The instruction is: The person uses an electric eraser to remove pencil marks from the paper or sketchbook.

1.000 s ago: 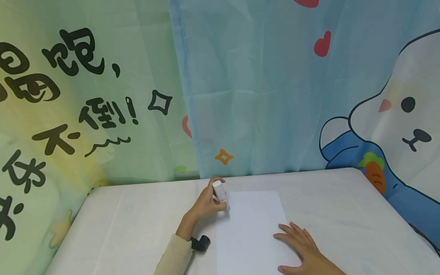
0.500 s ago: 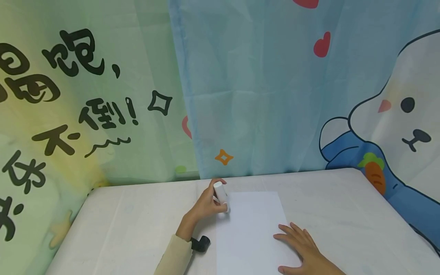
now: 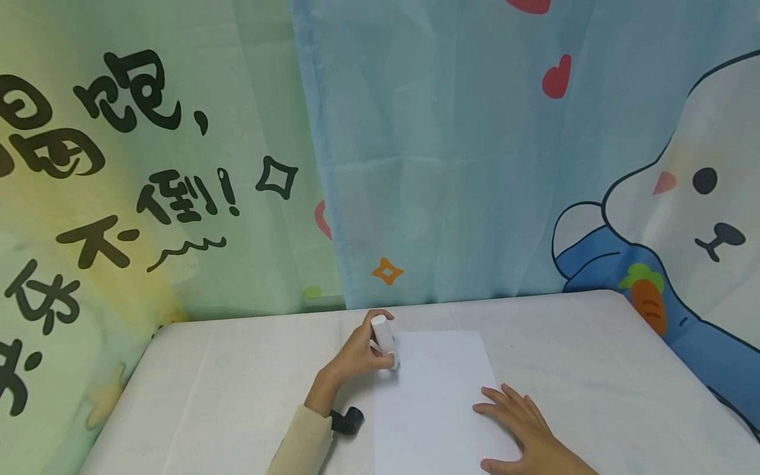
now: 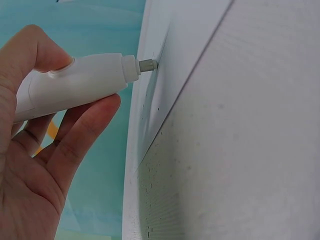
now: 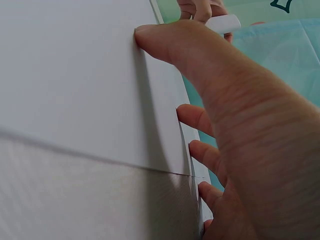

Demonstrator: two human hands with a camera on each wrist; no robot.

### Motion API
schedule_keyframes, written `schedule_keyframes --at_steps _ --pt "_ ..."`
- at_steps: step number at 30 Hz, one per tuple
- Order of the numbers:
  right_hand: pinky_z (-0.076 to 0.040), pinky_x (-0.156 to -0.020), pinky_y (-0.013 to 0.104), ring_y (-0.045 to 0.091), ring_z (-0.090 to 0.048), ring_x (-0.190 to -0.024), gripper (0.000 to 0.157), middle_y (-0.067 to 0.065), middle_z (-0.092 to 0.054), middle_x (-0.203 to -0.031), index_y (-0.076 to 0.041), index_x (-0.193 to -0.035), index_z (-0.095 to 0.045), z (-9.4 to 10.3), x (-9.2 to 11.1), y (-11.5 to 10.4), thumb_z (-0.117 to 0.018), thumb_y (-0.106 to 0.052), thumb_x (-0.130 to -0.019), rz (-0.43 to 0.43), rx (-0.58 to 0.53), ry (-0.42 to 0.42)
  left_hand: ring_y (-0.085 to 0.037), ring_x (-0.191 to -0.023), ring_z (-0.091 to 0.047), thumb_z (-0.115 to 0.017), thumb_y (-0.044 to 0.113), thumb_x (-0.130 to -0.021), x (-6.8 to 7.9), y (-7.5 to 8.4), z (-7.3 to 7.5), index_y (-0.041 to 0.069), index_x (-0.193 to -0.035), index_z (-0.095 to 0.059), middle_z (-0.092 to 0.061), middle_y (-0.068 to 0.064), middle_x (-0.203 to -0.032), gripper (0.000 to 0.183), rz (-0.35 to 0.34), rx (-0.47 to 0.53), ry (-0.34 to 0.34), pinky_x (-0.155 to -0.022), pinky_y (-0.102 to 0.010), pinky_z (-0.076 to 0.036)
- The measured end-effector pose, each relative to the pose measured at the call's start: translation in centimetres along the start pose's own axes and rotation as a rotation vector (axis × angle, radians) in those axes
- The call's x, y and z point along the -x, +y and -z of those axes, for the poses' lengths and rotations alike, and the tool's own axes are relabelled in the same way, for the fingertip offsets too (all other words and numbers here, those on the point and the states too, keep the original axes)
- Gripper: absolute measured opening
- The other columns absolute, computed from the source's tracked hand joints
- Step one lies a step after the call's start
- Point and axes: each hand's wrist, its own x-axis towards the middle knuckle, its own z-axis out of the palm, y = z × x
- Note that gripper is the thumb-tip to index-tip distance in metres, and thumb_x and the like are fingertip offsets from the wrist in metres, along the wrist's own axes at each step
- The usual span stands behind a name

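White tabletop point(image 3: 267, 382) stretches to the left and right of a white paper sheet point(image 3: 427, 409), whose far edge lies near the table's far edge, with a printed cloth backdrop point(image 3: 415, 165) rising behind. The spread fingers of the right hand point(image 3: 525, 429) grip nothing and press on the sheet's near right side, while a black wrist camera point(image 3: 347, 421) sits by the left sleeve point(image 3: 303, 442). Over the sheet's far left corner, the left hand point(image 3: 353, 353) pinches a white tool point(image 3: 385, 335), long axis steep, grey tip point(image 4: 148, 65) pointing down at the paper, contact uncertain.
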Motion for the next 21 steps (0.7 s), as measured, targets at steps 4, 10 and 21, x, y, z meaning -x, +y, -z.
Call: schedule_keyframes --at_steps 4,10,21 --pt "-0.002 -0.102 0.077 0.050 -0.016 -0.134 0.068 0.024 -0.040 -0.145 -0.013 -0.131 -0.055 0.03 -0.01 -0.02 -0.079 -0.042 -0.074 0.002 -0.001 0.001 -0.009 -0.078 -0.052 -0.066 -0.002 -0.075 -0.02 0.00 -0.04 0.002 -0.132 -0.037 -0.057 -0.012 -0.099 0.064 0.003 -0.004 0.006 -0.064 -0.021 -0.052" --pt "-0.002 -0.101 0.078 0.051 -0.016 -0.135 0.068 0.024 -0.039 -0.146 -0.013 -0.131 -0.055 0.09 -0.11 -0.04 -0.079 -0.043 -0.074 -0.019 0.000 -0.015 -0.009 -0.078 -0.052 -0.067 -0.002 -0.074 -0.06 0.00 -0.03 0.002 -0.132 -0.037 -0.057 -0.012 -0.099 0.065 -0.003 -0.016 0.021 -0.064 -0.021 -0.051" --pt "-0.003 -0.101 0.077 0.049 -0.017 -0.133 0.068 0.024 -0.041 -0.144 -0.013 -0.130 -0.055 -0.01 -0.03 0.01 -0.079 -0.042 -0.074 0.003 0.006 0.006 -0.009 -0.078 -0.052 -0.066 -0.002 -0.075 0.02 -0.07 -0.12 0.005 -0.132 -0.037 -0.057 -0.012 -0.100 0.064 -0.009 -0.023 0.007 -0.064 -0.021 -0.051"
